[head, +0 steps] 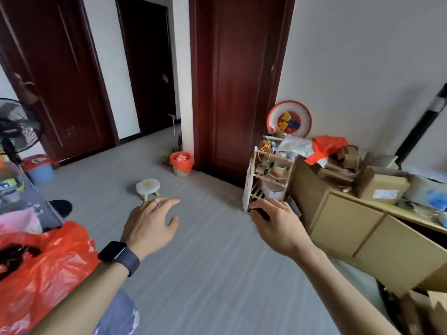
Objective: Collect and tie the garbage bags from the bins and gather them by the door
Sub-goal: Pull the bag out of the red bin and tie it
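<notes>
An orange garbage bag [41,269] with dark contents lies at the lower left, close beside my left forearm. My left hand [151,223] hovers over the floor with fingers spread, holding nothing. My right hand [278,223] is stretched forward with fingers loosely curled, and nothing shows in it. Far ahead, a small bin lined with an orange bag [181,163] stands by the dark wooden door [232,81]. A blue bin with a red-rimmed liner [40,168] stands at the far left by another door.
A small white stool [148,188] stands on the grey floor ahead. A wooden rack [266,175], cardboard boxes [358,228] and clutter line the right wall. A standing fan [14,129] and a dark table edge [36,206] are on the left.
</notes>
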Demonstrator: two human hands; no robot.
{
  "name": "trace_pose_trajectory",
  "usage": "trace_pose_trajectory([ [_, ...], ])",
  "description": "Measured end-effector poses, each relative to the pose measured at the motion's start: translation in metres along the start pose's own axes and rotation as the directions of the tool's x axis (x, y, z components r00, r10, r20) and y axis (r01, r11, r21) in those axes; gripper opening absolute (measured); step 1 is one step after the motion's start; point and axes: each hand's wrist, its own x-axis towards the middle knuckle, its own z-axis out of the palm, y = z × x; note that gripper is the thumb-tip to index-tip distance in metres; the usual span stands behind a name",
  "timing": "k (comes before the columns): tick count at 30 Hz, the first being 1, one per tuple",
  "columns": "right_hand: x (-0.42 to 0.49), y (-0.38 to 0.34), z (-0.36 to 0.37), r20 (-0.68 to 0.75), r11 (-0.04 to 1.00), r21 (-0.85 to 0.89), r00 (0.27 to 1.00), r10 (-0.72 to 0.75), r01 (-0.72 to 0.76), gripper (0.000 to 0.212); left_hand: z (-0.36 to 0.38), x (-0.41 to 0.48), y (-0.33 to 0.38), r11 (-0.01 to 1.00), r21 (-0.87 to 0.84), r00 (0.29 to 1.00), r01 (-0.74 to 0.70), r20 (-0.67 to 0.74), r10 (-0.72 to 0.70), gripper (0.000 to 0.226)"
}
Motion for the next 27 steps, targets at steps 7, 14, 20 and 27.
trace_pose_trajectory([
  [7, 0.194, 0.025, 0.062, 0.013, 1.000, 0.021, 1.000, -0.014, 0.014, 0.020, 0.034, 0.179, -0.080, 0.998, 0.011, 0.998, 0.055, 0.012, -0.055, 0.053],
  [14, 0.368, 0.061, 0.127, -0.015, 0.995, 0.069, 0.998, -0.067, 0.068, 0.013, 0.092, 0.332, -0.136, 0.997, 0.043, 0.998, 0.060, 0.026, -0.062, 0.049],
  [20, 0.545, 0.094, 0.198, 0.045, 0.986, 0.144, 0.995, -0.094, 0.086, 0.016, 0.148, 0.470, -0.188, 0.991, 0.036, 0.991, 0.129, 0.043, -0.130, 0.034],
  [27, 0.736, 0.108, 0.268, 0.150, 0.977, 0.183, 0.979, -0.138, 0.110, 0.019, 0.197, 0.620, -0.265, 0.965, 0.072, 0.963, 0.251, 0.084, -0.257, 0.040],
])
